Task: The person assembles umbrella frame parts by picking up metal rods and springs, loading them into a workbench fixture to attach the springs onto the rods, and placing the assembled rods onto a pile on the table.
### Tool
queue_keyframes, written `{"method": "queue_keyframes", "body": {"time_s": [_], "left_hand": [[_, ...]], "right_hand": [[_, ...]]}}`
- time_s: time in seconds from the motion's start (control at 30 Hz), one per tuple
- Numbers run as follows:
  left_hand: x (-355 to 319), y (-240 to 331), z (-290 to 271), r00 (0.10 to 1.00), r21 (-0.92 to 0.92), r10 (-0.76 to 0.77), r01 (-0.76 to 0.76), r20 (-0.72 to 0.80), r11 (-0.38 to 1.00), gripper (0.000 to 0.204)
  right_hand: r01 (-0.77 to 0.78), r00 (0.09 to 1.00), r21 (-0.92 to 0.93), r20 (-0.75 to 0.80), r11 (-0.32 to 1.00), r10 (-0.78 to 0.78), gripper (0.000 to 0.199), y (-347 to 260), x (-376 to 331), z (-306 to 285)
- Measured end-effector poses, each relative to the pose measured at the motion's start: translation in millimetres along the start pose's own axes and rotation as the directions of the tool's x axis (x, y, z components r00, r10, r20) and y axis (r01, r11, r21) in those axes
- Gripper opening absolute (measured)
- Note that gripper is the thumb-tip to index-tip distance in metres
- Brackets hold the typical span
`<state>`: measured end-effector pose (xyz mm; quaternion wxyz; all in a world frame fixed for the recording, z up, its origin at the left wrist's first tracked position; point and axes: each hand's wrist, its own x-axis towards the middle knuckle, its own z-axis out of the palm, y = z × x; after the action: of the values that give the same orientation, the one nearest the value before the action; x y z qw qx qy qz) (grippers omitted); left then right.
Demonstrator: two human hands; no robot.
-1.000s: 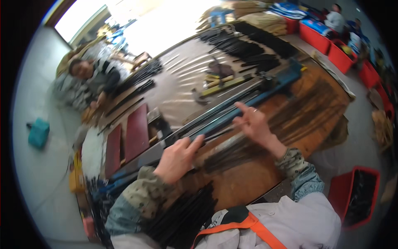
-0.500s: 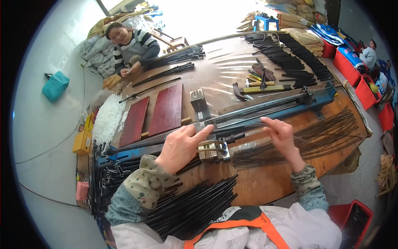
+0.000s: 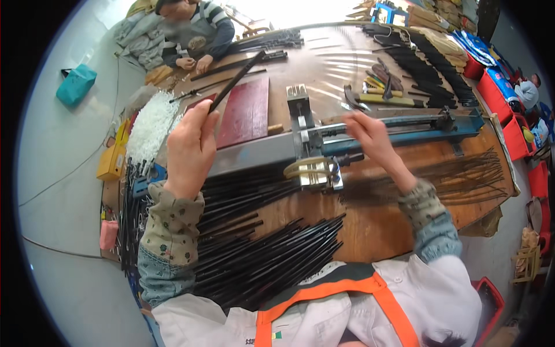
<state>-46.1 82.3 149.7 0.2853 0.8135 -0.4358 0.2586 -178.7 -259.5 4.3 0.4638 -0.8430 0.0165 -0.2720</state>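
Observation:
My left hand (image 3: pixel 193 144) is raised over the left part of the bench, fingers closed round a slim black tube (image 3: pixel 238 80) that slants up and away to the right. My right hand (image 3: pixel 373 139) hovers just right of the metal clamp block (image 3: pixel 300 118), its fingertips pinched together; whatever they hold is too blurred to make out. Below that block, a clamp with tan hoses (image 3: pixel 312 169) sits on the long blue-and-grey rail fixture (image 3: pixel 254 155). Beneath my right forearm lie many thin brown spring wires (image 3: pixel 462 182). A pile of black tubes (image 3: pixel 272 260) lies close to my body.
Across the bench a person in striped sleeves (image 3: pixel 199 34) works with both hands. A hammer (image 3: pixel 381 100) and other hand tools lie beyond the rail. Dark red boards (image 3: pixel 245 113) and a white heap of small pieces (image 3: pixel 149 127) are at left. Red crates (image 3: pixel 511 124) stand right.
My left hand has left the clamp, moving left and up with a black tube in it. My right hand has shifted left and away from me. The person opposite has bent lower.

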Motion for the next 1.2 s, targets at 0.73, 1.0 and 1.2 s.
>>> {"method": "queue_keyframes", "body": {"time_s": [0.73, 1.0, 1.2], "left_hand": [[-84.9, -70.0, -16.1, 0.981, 0.046, -0.195, 0.195, -0.005, 0.98, 0.025], [-62.9, -68.3, 36.0, 0.952, 0.164, -0.091, 0.044, 0.291, 0.986, 0.022], [-19.2, -24.3, 161.0, 0.923, -0.021, 0.115, -0.116, 0.367, 0.993, 0.019]], "right_hand": [[0.646, 0.756, -0.537, 0.35, 0.542, -0.554, 0.012, -12.1, 61.3, 88.3], [0.23, 0.926, -0.915, 0.101, 0.331, -0.365, 0.011, 79.1, -3.3, -117.3], [0.105, 0.962, -0.931, 0.006, 0.35, -0.273, 0.014, 141.9, -39.5, -196.3]]}}
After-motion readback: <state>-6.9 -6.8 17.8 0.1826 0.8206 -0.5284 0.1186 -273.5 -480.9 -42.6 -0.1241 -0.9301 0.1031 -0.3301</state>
